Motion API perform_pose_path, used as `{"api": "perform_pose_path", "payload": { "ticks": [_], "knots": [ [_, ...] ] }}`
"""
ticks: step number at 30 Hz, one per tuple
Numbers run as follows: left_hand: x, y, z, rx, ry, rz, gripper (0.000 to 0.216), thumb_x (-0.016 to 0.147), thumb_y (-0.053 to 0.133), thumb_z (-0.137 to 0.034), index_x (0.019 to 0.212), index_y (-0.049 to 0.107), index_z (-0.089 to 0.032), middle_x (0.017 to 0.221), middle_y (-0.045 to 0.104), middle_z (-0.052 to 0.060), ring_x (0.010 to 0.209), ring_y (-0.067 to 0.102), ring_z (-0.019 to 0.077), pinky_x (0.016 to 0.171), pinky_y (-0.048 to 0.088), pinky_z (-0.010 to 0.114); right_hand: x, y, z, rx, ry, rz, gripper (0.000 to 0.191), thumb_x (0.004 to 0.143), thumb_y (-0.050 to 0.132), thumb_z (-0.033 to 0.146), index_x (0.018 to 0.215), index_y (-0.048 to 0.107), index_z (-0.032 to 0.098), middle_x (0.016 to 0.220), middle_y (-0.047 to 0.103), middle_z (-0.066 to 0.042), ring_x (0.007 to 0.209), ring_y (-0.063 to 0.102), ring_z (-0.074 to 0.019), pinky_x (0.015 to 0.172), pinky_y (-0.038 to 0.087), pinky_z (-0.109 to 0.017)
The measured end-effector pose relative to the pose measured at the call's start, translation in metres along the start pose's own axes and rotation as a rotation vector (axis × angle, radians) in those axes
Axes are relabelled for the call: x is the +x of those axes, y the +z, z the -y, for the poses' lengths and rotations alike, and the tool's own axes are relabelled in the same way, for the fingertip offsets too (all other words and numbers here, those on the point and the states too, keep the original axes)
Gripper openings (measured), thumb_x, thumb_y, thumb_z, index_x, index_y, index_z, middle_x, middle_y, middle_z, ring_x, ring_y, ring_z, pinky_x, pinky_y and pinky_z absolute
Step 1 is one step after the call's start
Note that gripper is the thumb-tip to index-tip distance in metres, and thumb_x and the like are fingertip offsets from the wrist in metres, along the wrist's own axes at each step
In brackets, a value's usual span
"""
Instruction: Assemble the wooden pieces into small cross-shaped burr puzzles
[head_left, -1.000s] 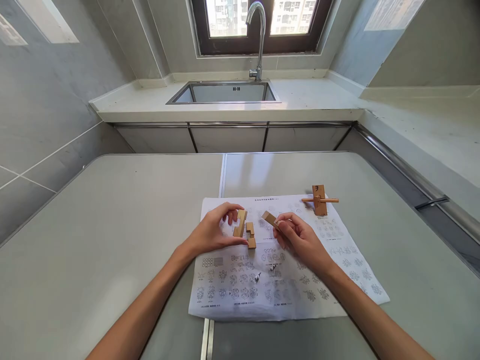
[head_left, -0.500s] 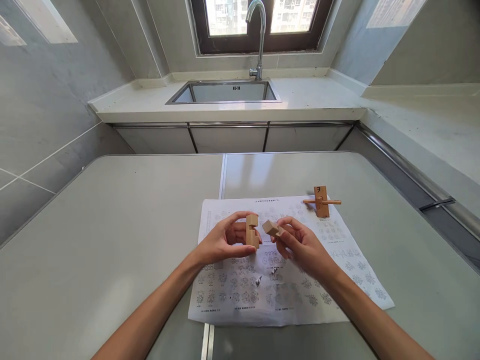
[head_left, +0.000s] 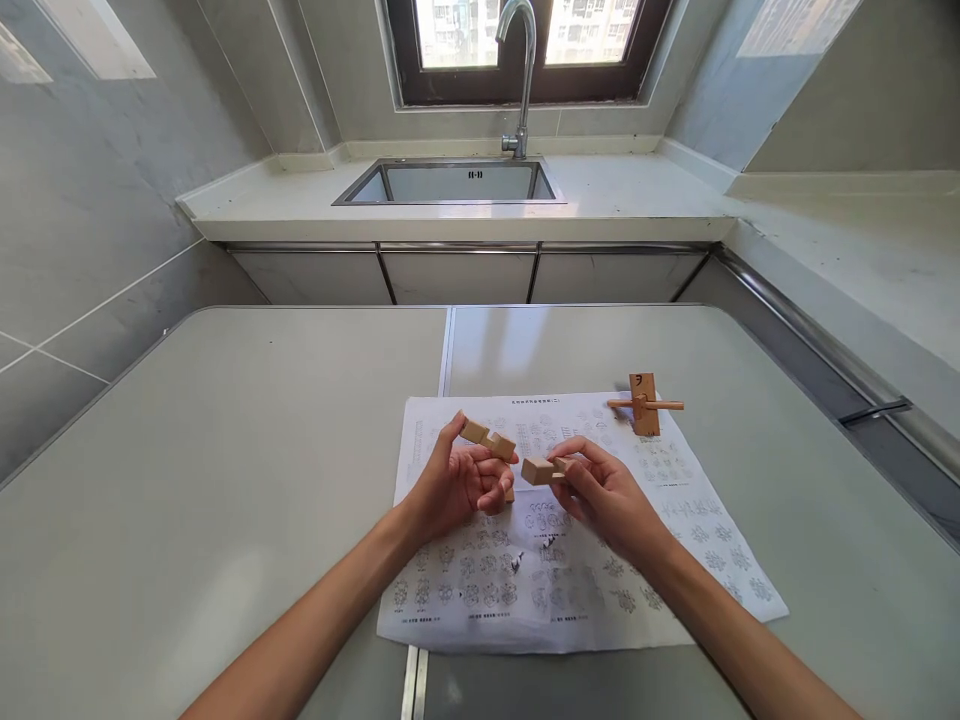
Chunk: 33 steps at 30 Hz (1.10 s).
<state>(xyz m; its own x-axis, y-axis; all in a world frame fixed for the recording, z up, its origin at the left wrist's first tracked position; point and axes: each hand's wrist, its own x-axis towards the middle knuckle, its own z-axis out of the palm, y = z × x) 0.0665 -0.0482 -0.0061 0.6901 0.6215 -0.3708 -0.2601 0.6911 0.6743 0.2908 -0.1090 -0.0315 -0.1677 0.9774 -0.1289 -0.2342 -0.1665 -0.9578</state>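
I have the left hand (head_left: 459, 482) half curled, gripping a notched wooden piece (head_left: 475, 432) over the printed sheet (head_left: 480, 610); just right of that, a wooden block (head_left: 535, 471) sits pinched in the right hand (head_left: 592, 484), its fingertips closed.

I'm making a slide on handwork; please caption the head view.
The left hand holds one notched wooden piece, the right hand another piece, above a printed sheet.

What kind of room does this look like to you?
Probably a kitchen: there's a metal sink set into a white counter, with a curved tap rising behind it, in front of a window.
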Motion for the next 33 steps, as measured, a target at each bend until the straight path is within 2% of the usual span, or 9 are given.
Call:
{"api": "perform_pose_path", "payload": {
  "ticks": [5,9,14,16,18,21,23,27,33],
  "knots": [
    [-0.001,-0.003,0.004,0.026,-0.152,0.169,0.084,0.095,0.029,-0.082,0.087,0.069,-0.01,0.067,0.07,0.011,0.04,0.047,0.0129,0.05,0.036,0.029,-0.002,-0.001,-0.003,0.0,-0.004,-0.015,0.04,0.095,0.073,0.058,0.113,0.07,0.023,0.058,0.039,0.008,0.051,0.032,-0.011,0.051,0.028,-0.026],
    [-0.003,-0.006,0.006,0.017,-0.244,0.289,0.087,0.095,0.02,-0.085,0.083,0.065,-0.012,0.065,0.072,0.013,0.034,0.045,0.0132,0.043,0.032,0.028,-0.004,0.0,-0.002,0.012,-0.006,0.008,0.039,0.1,0.068,0.056,0.122,0.068,0.024,0.061,0.044,0.006,0.055,0.037,-0.0125,0.054,0.031,-0.028],
    [-0.003,-0.005,0.007,0.063,-0.266,0.3,0.087,0.093,0.017,-0.087,0.08,0.063,-0.014,0.063,0.071,0.012,0.033,0.043,0.0133,0.041,0.031,0.028,-0.002,0.0,-0.001,0.093,-0.013,0.013,0.035,0.1,0.07,0.053,0.116,0.068,0.022,0.064,0.046,0.006,0.054,0.036,-0.0107,0.055,0.03,-0.028],
    [-0.002,-0.005,0.004,0.148,-0.187,0.247,0.088,0.092,0.016,-0.088,0.082,0.063,-0.014,0.062,0.069,0.01,0.035,0.044,0.0136,0.044,0.035,0.03,-0.001,-0.001,0.0,0.103,-0.013,-0.02,0.035,0.1,0.07,0.052,0.115,0.068,0.021,0.061,0.044,0.006,0.054,0.034,-0.0106,0.054,0.028,-0.027],
    [-0.003,-0.006,-0.003,0.314,0.021,0.113,0.088,0.092,0.018,-0.088,0.089,0.065,-0.014,0.066,0.069,0.008,0.042,0.049,0.0151,0.053,0.043,0.033,0.0,-0.003,0.001,0.101,-0.018,-0.059,0.035,0.099,0.07,0.052,0.115,0.069,0.021,0.06,0.044,0.006,0.054,0.033,-0.0105,0.053,0.026,-0.027],
    [-0.009,-0.013,-0.019,0.762,0.459,-0.232,0.07,0.098,0.037,-0.079,0.104,0.067,-0.016,0.083,0.071,0.008,0.071,0.061,0.0205,0.076,0.05,0.035,0.001,-0.005,0.003,0.108,-0.034,-0.102,0.034,0.098,0.072,0.051,0.115,0.071,0.021,0.063,0.046,0.006,0.055,0.034,-0.0104,0.054,0.027,-0.027],
    [-0.014,-0.022,-0.03,1.13,0.555,-0.351,0.059,0.095,0.053,-0.074,0.11,0.067,-0.019,0.096,0.072,0.007,0.086,0.063,0.0239,0.084,0.05,0.037,0.002,-0.006,0.004,0.118,-0.042,-0.118,0.033,0.097,0.073,0.049,0.116,0.071,0.022,0.065,0.048,0.005,0.056,0.035,-0.0106,0.055,0.029,-0.027],
    [-0.02,-0.038,-0.043,1.604,0.662,-0.25,0.057,0.083,0.077,-0.063,0.12,0.066,-0.021,0.126,0.068,0.012,0.114,0.064,0.0311,0.1,0.051,0.044,0.002,-0.008,0.003,0.117,-0.057,-0.123,0.033,0.097,0.073,0.047,0.121,0.07,0.024,0.065,0.048,0.006,0.056,0.036,-0.0115,0.057,0.032,-0.028],
    [-0.02,-0.047,-0.044,1.801,0.683,-0.173,0.058,0.085,0.08,-0.056,0.128,0.063,-0.022,0.136,0.062,0.014,0.123,0.061,0.0323,0.106,0.051,0.047,0.003,-0.008,0.001,0.098,-0.069,-0.117,0.035,0.097,0.072,0.047,0.123,0.069,0.024,0.066,0.049,0.005,0.056,0.036,-0.0114,0.056,0.031,-0.028]
  ]
}}
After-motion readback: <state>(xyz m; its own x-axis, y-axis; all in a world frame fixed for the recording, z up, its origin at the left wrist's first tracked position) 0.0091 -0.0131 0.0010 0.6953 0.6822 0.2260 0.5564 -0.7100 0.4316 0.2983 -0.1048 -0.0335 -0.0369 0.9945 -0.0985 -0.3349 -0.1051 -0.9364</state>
